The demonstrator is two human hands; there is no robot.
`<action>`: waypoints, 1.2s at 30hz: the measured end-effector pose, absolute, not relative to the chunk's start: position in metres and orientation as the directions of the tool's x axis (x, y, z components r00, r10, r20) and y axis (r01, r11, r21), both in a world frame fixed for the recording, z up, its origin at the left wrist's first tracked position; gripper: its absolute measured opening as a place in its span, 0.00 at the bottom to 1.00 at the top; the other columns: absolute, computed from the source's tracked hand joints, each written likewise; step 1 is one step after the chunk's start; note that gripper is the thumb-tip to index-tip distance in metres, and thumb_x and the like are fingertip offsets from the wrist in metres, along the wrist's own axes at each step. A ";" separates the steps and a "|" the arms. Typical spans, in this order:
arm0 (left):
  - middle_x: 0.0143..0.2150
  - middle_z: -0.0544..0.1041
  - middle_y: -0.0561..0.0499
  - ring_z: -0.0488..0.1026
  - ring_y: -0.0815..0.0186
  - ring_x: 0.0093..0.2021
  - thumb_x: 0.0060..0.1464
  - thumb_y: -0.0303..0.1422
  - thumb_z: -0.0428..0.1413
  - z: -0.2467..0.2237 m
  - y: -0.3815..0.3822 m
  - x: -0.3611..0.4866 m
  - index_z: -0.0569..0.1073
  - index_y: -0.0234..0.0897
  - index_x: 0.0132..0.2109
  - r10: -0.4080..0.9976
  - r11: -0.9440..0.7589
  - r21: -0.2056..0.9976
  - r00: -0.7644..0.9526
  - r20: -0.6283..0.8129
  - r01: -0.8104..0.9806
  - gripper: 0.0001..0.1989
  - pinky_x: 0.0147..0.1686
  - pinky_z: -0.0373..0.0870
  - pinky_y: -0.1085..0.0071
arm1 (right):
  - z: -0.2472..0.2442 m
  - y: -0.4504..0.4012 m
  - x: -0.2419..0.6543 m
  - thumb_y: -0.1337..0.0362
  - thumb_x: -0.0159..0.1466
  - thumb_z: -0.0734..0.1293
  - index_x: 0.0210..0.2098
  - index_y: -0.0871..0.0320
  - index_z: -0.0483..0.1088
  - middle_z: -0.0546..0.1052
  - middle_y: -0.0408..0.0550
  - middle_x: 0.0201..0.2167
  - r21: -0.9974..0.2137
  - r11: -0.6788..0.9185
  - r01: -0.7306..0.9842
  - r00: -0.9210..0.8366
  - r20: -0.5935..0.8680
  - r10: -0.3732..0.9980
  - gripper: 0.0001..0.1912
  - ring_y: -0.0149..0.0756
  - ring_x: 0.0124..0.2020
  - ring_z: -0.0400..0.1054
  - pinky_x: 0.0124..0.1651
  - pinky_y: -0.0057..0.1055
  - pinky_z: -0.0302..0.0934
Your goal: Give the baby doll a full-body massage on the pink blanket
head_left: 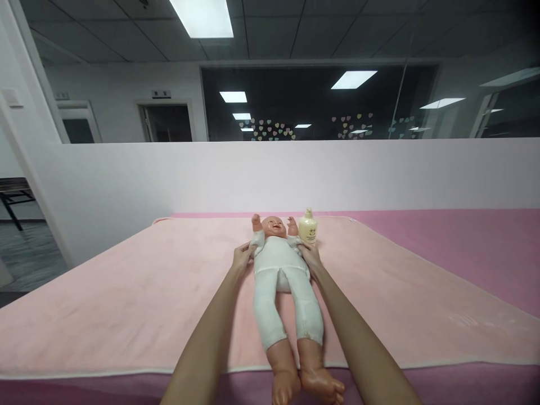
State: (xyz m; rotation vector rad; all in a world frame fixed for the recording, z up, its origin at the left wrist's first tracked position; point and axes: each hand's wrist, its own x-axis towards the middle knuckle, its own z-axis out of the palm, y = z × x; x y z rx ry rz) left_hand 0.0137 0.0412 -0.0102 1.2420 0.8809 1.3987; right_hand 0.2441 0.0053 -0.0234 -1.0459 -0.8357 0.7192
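Note:
A baby doll (278,256) with a white cloth body lies on its back on a pink blanket (147,304). Its head points away from me, and its bare feet hang past the blanket's near edge. My left hand (243,256) is closed on the doll's sleeve at the left of the picture. On the other side, my right hand (311,257) grips the opposite sleeve near the elbow. Both doll forearms are bent upward beside the head. Just beyond my right hand stands a pale yellow pump bottle (308,228), upright. Some of my fingertips are hidden behind the doll's arms.
Under the blanket is a pink padded surface (464,242). A low white wall (295,174) runs along its far side, with a glass window above. At the far left, a dark table or bench (17,194) stands on the floor beyond an opening.

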 end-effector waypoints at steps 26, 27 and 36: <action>0.17 0.67 0.55 0.64 0.71 0.20 0.38 0.40 0.61 -0.011 0.038 0.017 0.76 0.30 0.32 0.985 -0.173 0.972 -0.045 0.168 -0.158 0.16 0.19 0.57 0.76 | -0.027 0.015 0.240 0.64 0.45 0.67 0.33 0.60 0.76 0.77 0.49 0.36 -0.947 0.305 -0.098 0.568 0.199 0.799 0.15 0.39 0.41 0.69 0.43 0.32 0.63; 0.16 0.66 0.55 0.63 0.71 0.20 0.38 0.41 0.61 -0.012 0.040 0.017 0.75 0.30 0.30 0.985 -0.170 0.973 -0.046 0.165 -0.156 0.16 0.19 0.57 0.76 | -0.027 0.016 0.240 0.63 0.45 0.67 0.31 0.60 0.76 0.77 0.50 0.35 -0.955 0.293 -0.042 0.588 0.213 0.780 0.13 0.40 0.43 0.69 0.45 0.33 0.63; 0.27 0.75 0.47 0.71 0.66 0.27 0.33 0.33 0.64 -0.014 0.037 0.009 0.76 0.31 0.32 0.979 -0.156 0.952 0.085 0.184 -0.265 0.14 0.26 0.66 0.71 | -0.036 0.006 0.246 0.69 0.41 0.68 0.34 0.61 0.75 0.77 0.47 0.31 -0.877 0.325 -0.354 0.422 0.161 0.892 0.18 0.36 0.32 0.71 0.33 0.29 0.65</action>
